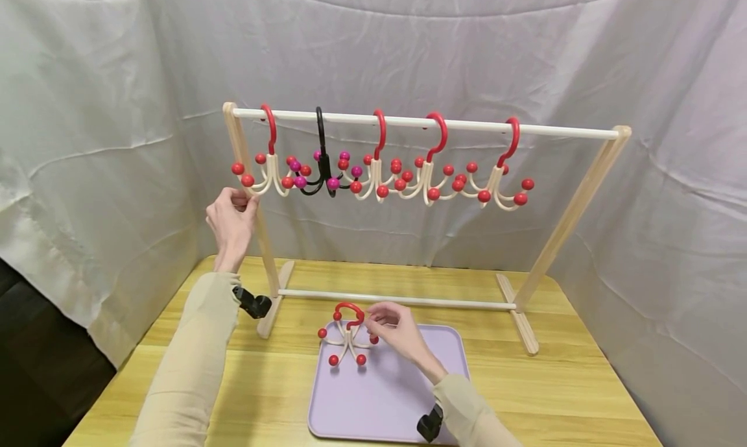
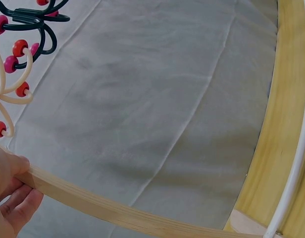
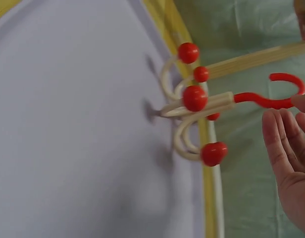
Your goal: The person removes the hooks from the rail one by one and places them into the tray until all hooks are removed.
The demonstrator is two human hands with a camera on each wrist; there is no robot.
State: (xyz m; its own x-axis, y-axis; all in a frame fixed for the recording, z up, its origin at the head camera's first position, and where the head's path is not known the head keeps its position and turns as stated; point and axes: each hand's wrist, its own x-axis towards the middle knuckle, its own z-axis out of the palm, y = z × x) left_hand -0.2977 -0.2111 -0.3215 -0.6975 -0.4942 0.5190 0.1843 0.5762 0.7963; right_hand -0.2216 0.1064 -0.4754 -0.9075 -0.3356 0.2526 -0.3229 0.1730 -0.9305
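My left hand grips the upper left wooden post of a rack, thumb on one side and fingers on the other. With my right hand I pinch the red hook of a multi-arm hanger. This hanger has cream arms tipped with red balls and stands over the left back part of a lilac tray. From the white top rail hang several similar red-hooked hangers, along with a black hanger with magenta balls.
The rack's right post and wooden feet stand on a wood-grain table. Behind the tray runs a lower white rail. Pale grey cloth encloses the back and sides.
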